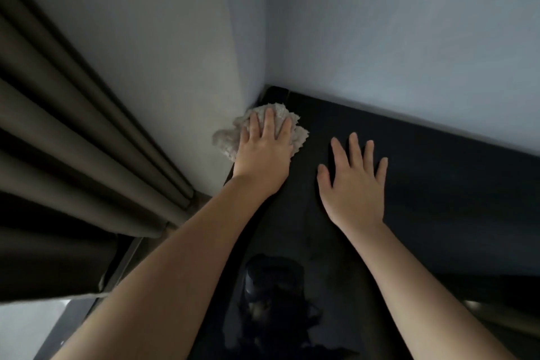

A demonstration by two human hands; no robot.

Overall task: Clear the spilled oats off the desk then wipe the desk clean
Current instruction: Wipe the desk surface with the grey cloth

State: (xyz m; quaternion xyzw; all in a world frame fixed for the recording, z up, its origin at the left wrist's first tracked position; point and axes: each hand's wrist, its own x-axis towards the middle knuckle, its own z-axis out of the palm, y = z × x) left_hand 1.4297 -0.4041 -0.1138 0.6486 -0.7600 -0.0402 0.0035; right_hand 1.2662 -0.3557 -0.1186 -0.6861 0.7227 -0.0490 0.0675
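A crumpled beige cloth (226, 140) lies at the far left corner of the glossy black desk (438, 184), against the wall. My left hand (263, 152) presses flat on the cloth with fingers straight. My right hand (353, 181) rests palm down on the bare desk to the right of it, fingers spread, holding nothing. No oats show on the dark surface.
Pale walls (380, 38) meet in the corner behind the desk. Heavy brown curtains (73, 155) hang at the left, close to the desk's left edge. The desk's near part reflects a dark shape (271, 286).
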